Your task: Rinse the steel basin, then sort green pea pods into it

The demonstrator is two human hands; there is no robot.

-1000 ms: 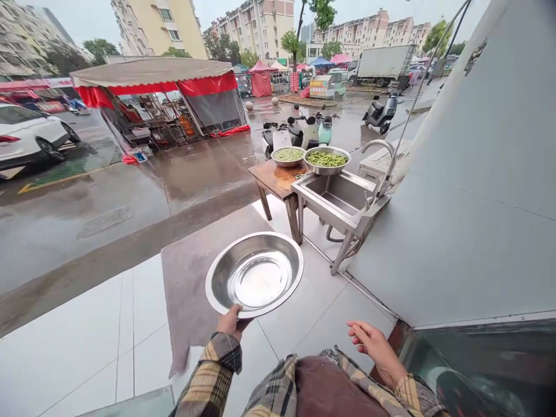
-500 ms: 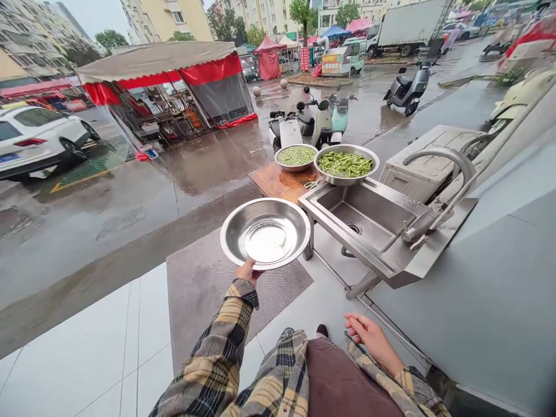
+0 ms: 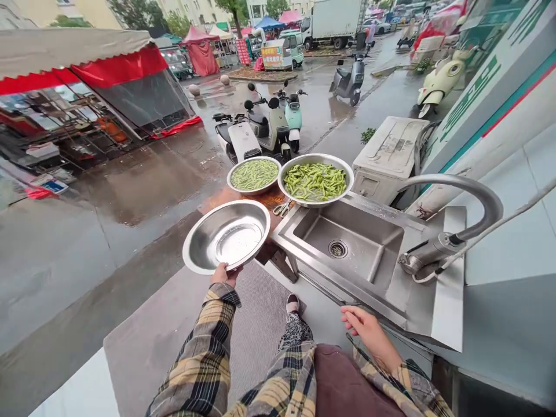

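My left hand [image 3: 225, 275] grips the near rim of a steel basin [image 3: 237, 240], thumb over the edge. The basin has nothing in it and is held tilted in front of the wooden table [image 3: 212, 200]. My right hand [image 3: 369, 333] hangs at waist height before the sink, fingers loosely bent with nothing in them. Beyond the basin, one steel bowl [image 3: 252, 191] holds cut green pieces [image 3: 255, 174] in water. Beside it, a larger steel bowl [image 3: 319, 204] holds whole green pods [image 3: 315, 180]. Scissors [image 3: 282, 208] lie on the table near the bowls.
The steel sink [image 3: 347, 231] with its tall faucet [image 3: 478, 202] stands at the right. A grey mat [image 3: 252, 324] covers the floor ahead of my foot. Parked scooters [image 3: 269, 124] and an outdoor air-conditioner unit [image 3: 384, 150] are beyond, on wet pavement.
I have stepped forward and my view has turned right, so sink, table and bowls look closer. The basin, still in my left hand, is nearer the table and more tilted.
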